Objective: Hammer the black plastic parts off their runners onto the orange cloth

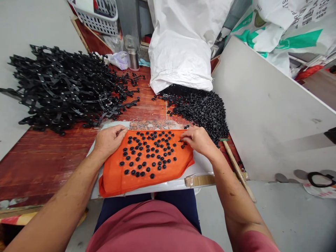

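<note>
An orange cloth [111,178] lies spread over a pale board in front of me. Many small black round parts [152,176] are scattered across it, mostly in the middle. At the cloth's far left corner, my left hand [110,140] is closed, pinching the edge between thumb and fingers. My right hand [196,140] is over the far right corner with its fingers pinched together. A small black part shows at those fingertips, and another lies on the cloth just below them.
A heap of loose black parts [202,112] spills from a white sack [181,45]. Black strap-like pieces [65,87] are piled on the left of the red-brown table [28,164]. A wooden stick [237,168] lies right, beside a grey partition [262,98]. Behind stands a steel flask [133,57].
</note>
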### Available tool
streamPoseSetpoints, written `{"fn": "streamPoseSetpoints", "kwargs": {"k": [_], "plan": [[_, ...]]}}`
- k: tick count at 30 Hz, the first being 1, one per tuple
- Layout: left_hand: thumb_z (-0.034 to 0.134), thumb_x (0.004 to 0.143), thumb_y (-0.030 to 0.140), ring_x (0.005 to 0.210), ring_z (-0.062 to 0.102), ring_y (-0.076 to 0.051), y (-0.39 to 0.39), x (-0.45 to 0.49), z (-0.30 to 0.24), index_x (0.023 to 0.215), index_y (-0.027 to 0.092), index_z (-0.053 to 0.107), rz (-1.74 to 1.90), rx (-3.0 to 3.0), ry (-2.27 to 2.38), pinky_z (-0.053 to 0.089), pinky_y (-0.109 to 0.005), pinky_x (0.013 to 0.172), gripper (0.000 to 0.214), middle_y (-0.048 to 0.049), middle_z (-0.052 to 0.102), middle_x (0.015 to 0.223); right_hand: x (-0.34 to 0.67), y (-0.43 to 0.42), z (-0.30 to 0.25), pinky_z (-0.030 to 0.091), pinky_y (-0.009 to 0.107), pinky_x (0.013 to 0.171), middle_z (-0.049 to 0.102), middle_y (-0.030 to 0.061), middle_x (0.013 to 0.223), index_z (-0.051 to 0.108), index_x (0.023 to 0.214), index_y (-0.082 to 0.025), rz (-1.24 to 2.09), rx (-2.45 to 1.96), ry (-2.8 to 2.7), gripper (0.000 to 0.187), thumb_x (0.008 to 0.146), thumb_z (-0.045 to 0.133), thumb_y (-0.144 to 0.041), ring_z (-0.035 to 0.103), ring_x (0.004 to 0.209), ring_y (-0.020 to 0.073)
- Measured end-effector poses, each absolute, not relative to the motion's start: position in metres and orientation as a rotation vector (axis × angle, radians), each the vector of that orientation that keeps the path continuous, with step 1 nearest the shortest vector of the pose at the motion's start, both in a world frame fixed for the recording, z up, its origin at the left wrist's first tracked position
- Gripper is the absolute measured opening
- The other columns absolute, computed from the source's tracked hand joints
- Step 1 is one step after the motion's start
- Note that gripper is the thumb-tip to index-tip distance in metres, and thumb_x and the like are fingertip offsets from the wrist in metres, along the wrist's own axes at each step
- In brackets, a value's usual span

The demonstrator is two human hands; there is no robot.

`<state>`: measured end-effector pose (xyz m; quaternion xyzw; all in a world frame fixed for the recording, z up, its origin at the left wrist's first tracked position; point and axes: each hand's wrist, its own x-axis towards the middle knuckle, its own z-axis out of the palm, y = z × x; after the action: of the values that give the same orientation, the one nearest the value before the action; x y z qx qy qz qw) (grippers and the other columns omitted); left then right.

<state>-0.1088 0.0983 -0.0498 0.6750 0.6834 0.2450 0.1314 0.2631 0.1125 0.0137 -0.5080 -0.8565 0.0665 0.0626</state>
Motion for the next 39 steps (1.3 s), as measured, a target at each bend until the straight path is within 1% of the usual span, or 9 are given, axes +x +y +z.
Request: {"fn": "streamPoseSetpoints", "kwargs": {"k": [3,8,13,17,20,24,30,34,39], "plan": [[0.044,0.09,0.048,0.074,0.064,-0.021,0.098,-0.109,-0.051,0.091,0.023,0.074,0.701,1.97,1.997,0.038,-0.028,0.065,0.039,-0.0035,0.074,0.079,0.256,0.103,0.015,0.041,0.033,0.084,0.078,0.0047,0.094,0.08,0.094,-0.025,0.224,-1.476,-2.693,0.018,0.089,0.067,-0.014,0.066,0.09,0.0216],[0.045,0.089,0.047,0.072,0.064,-0.021,0.098,-0.109,-0.051,0.09,0.024,0.075,0.722,1.964,1.985,0.037,-0.029,0.064,0.038,-0.0037,0.074,0.077,0.23,0.094,0.014,0.039,0.039,0.087,0.075,0.0148,0.089,0.076,0.089,-0.017,0.155,-1.527,-2.648,0.026,0.085,0.056,-0.002,0.065,0.09,0.0276],[0.045,0.089,0.047,0.071,0.063,-0.021,0.098,-0.108,-0.05,0.09,0.024,0.075,0.716,1.958,1.988,0.037,-0.029,0.062,0.038,-0.0036,0.074,0.077,0.238,0.106,0.009,0.043,0.032,0.076,0.075,0.0054,0.08,0.074,0.086,-0.02,0.286,-1.537,-2.518,0.028,0.075,0.057,-0.001,0.065,0.078,0.0211],[0.044,0.09,0.047,0.074,0.064,-0.022,0.098,-0.108,-0.049,0.091,0.024,0.074,0.697,1.971,1.975,0.037,-0.029,0.063,0.037,-0.004,0.075,0.08,0.247,0.111,-0.004,0.044,0.025,0.064,0.073,-0.0027,0.076,0.074,0.1,-0.02,0.408,-1.539,-2.374,0.028,0.08,0.058,-0.007,0.062,0.064,0.0143],[0.043,0.09,0.047,0.078,0.066,-0.023,0.098,-0.109,-0.049,0.092,0.023,0.074,0.689,1.982,1.971,0.038,-0.029,0.065,0.039,-0.0052,0.076,0.083,0.246,0.108,-0.015,0.048,0.028,0.074,0.075,-0.0003,0.085,0.076,0.098,-0.022,0.424,-1.497,-2.315,0.017,0.086,0.066,-0.016,0.065,0.075,0.0161],[0.043,0.09,0.046,0.078,0.066,-0.023,0.098,-0.109,-0.048,0.092,0.022,0.074,0.677,1.979,1.973,0.039,-0.029,0.066,0.039,-0.0059,0.076,0.082,0.251,0.107,-0.02,0.045,0.039,0.091,0.076,0.004,0.089,0.08,0.084,-0.024,0.373,-1.478,-2.276,0.007,0.084,0.076,-0.018,0.065,0.088,0.0214],[0.043,0.09,0.045,0.075,0.064,-0.022,0.098,-0.11,-0.051,0.091,0.023,0.074,0.688,1.993,1.963,0.038,-0.029,0.066,0.038,-0.0042,0.075,0.081,0.255,0.107,-0.019,0.042,0.042,0.093,0.077,0.0042,0.092,0.083,0.093,-0.027,0.338,-1.483,-2.286,0.013,0.086,0.077,-0.019,0.063,0.093,0.0235],[0.043,0.09,0.046,0.075,0.064,-0.022,0.099,-0.11,-0.052,0.09,0.023,0.074,0.693,2.006,1.983,0.037,-0.029,0.065,0.039,-0.0041,0.074,0.08,0.242,0.106,-0.02,0.041,0.041,0.091,0.077,0.0042,0.087,0.084,0.091,-0.028,0.342,-1.436,-2.317,0.011,0.089,0.075,-0.021,0.063,0.09,0.023],[0.041,0.091,0.046,0.079,0.065,-0.022,0.098,-0.109,-0.049,0.095,0.022,0.074,0.645,2.002,1.985,0.038,-0.029,0.067,0.041,-0.0044,0.076,0.085,0.256,0.095,-0.004,0.044,0.036,0.086,0.079,0.0039,0.094,0.083,0.102,-0.028,0.348,-1.366,-2.284,0.025,0.098,0.06,-0.018,0.066,0.088,0.0204]]}}
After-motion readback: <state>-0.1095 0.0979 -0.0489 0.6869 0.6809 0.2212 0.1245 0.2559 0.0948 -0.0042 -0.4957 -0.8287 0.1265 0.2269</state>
